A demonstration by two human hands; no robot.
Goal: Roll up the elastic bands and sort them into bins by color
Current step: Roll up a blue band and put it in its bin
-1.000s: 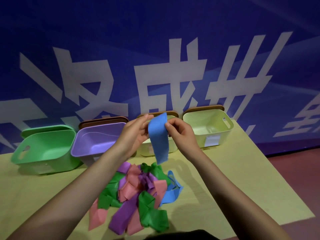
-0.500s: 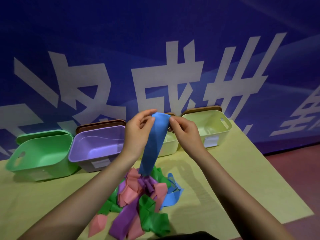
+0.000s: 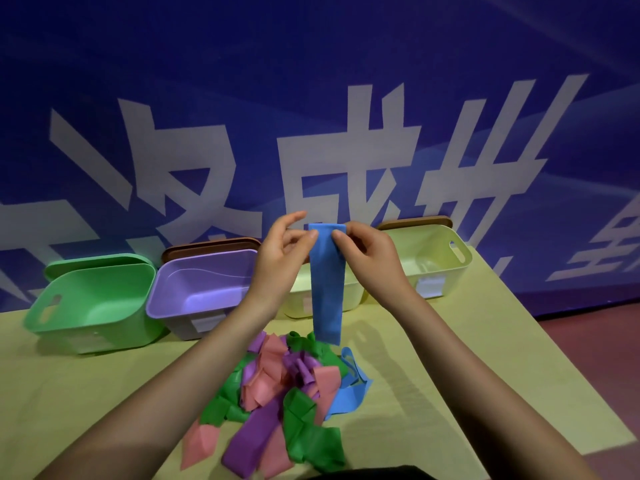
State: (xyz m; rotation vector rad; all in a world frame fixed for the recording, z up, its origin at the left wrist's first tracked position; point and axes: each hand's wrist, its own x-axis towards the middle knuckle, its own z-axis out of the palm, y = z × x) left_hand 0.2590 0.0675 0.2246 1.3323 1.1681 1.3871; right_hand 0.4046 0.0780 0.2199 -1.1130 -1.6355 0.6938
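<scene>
Blue band (image 3: pixel 326 282) now hanging straight down, top pinched by left hand (image 3: pixel 282 251) and right hand (image 3: pixel 367 251)

A deep blue wall banner (image 3: pixel 311 81) with large pale grey characters fills the upper two thirds of the frame. Below it, a yellow-green tabletop (image 3: pixel 467 358) spreads across the bottom. Dark reddish floor (image 3: pixel 595 362) shows at the lower right. Lighting is dim.

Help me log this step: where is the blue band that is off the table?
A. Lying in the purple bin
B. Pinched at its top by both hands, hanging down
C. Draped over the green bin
B: the left hand and right hand pinch the top of the blue band, which hangs straight above the pile.
</scene>
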